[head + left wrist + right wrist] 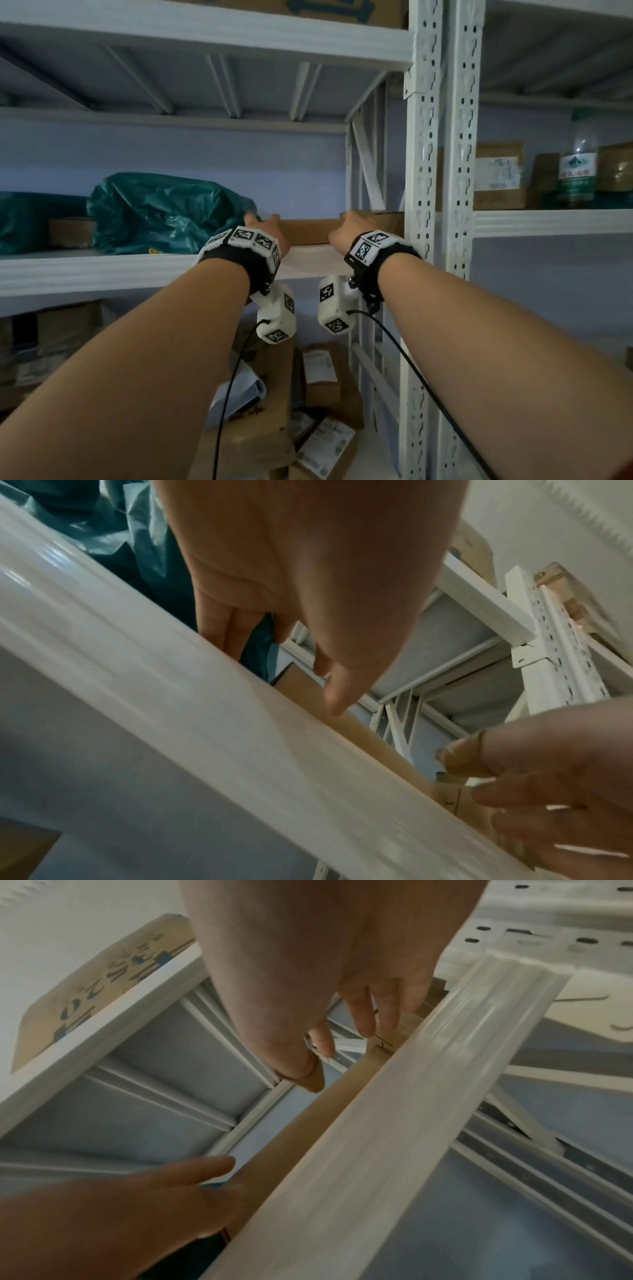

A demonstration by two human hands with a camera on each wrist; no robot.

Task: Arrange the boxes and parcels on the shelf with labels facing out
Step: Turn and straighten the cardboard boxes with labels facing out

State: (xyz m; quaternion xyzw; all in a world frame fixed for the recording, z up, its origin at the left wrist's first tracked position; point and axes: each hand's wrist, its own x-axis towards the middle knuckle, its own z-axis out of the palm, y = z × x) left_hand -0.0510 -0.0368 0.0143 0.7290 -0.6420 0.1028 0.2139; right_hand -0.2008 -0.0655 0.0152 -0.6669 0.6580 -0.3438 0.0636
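Two bare forearms with marker-covered wrist bands reach up to the front edge of the white metal shelf [102, 270], where a flat brown cardboard box [310, 231] lies at the shelf's right end, its long side along the front edge. The left hand [270, 229] is set at the box's left end and the right hand [349, 228] at its right end; the wrist views show both with fingers extended and loosely spread against the cardboard, though motion blur makes it hard to say whether any finger hooks over the box's top. Just beside the left hand, a crumpled teal plastic parcel [161, 212] sits further left on the same shelf, near the box. Behind it, at the shelf's left end, a small brown carton [70, 233] rests against more teal wrapping. In the neighbouring bay to the right, labelled brown cardboard parcels [498, 174] and a clear plastic bottle with a green label [579, 161] stand at the same level.
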